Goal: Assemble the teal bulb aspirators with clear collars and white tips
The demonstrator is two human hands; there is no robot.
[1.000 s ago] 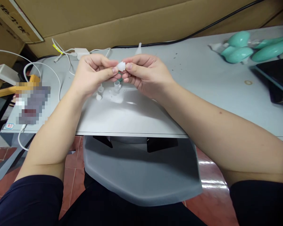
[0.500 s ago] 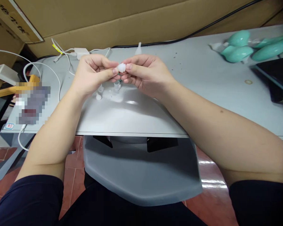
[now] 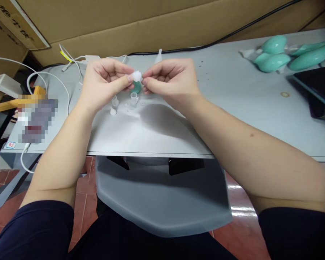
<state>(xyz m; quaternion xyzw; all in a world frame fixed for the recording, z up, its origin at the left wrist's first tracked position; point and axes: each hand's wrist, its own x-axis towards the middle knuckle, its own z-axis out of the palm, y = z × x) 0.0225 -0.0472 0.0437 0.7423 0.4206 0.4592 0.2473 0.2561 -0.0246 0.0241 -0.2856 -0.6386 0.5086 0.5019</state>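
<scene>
Between the thumb and fingers of my left hand (image 3: 104,81) is a small white plastic piece (image 3: 137,76), held above the table. The fingers of my right hand (image 3: 174,77) are pinched together just right of that piece. Whatever they hold, if anything, is too small to make out. Below the hands a teal part (image 3: 136,87) is partly hidden by the left fingers. Nearer to me stand a clear plastic fitting (image 3: 134,98) with a side stub, another clear fitting (image 3: 115,101) and a small white cap-like piece (image 3: 113,111). Behind the right hand a pointed white nozzle (image 3: 159,56) stands upright.
Glossy teal bulb-shaped items (image 3: 273,59) lie at the table's back right, near a black object (image 3: 319,90). A tan ring (image 3: 285,94) lies there too. White cables, a charger (image 3: 7,85) and a blurred-out object (image 3: 39,121) occupy the left. Cardboard (image 3: 151,25) walls the back.
My right hand has drawn slightly right, off the white piece. My left hand has shifted a little left and up, tilting the piece and exposing more of the teal part.
</scene>
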